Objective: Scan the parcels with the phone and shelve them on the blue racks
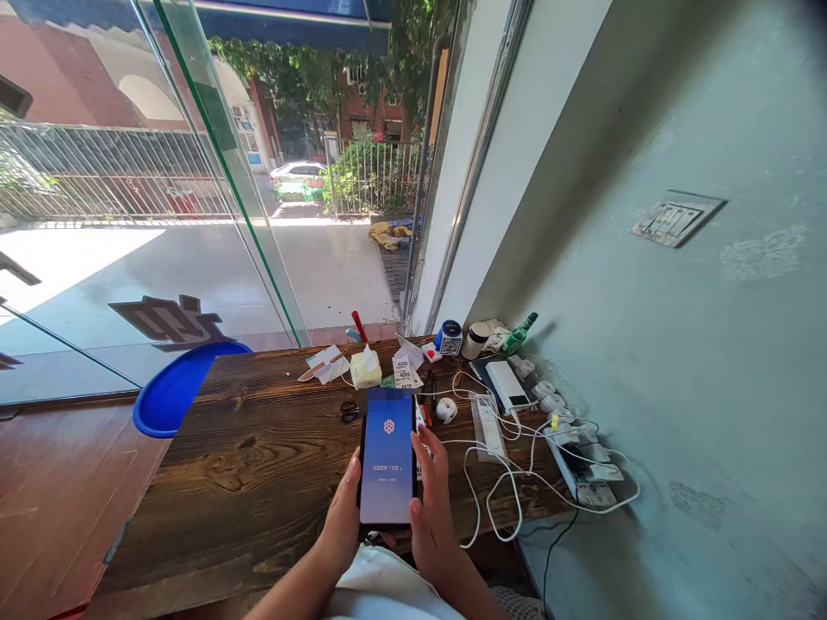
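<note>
I hold a smartphone [388, 456] upright over the front of a dark wooden table [258, 465]. Its screen glows blue with a small white logo. My left hand [341, 517] grips the phone's lower left edge, thumb along the side. My right hand [432, 504] wraps the right edge, fingers curled against it. Both forearms come up from the bottom of the view. A white cloth lies just under my wrists.
Behind the phone lie black scissors [350, 411], a tissue pack [365, 368], paper tags [407, 373] and a tape roll [445, 410]. White power strips [489, 426] with tangled cables and chargers line the right wall. A blue plastic basin [177, 387] sits at the table's left. Glass panes stand beyond.
</note>
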Motion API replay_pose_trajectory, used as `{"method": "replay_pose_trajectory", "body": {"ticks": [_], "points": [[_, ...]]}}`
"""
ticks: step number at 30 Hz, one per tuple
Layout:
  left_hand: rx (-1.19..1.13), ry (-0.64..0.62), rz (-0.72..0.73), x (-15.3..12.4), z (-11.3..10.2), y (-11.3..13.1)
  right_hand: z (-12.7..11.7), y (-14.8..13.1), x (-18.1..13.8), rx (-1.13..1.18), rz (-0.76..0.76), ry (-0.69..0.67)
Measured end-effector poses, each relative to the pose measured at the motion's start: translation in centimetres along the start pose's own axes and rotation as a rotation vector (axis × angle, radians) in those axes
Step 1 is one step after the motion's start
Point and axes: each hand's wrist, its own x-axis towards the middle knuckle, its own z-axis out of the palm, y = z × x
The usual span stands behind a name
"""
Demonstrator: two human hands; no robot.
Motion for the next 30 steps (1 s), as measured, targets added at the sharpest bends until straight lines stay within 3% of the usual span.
{"method": "replay_pose_trajectory", "body": {"ticks": [15, 27, 30], "points": [[-0.033, 0.061, -0.014, -0.6, 0.4, 0.5, -0.7, -0.3, 0.6, -0.018, -0.042, 0.034], [-0.082, 0.039, 0.030, -0.5, -0.3, -0.4, -0.6, 0.5, -0.2, -0.025, -0.047, 0.035], [-0.076, -0.016, 0.032, -0.4, -0.4, -0.5, -0.6, 0.5, -0.4, -0.022, -0.064, 0.033]]}}
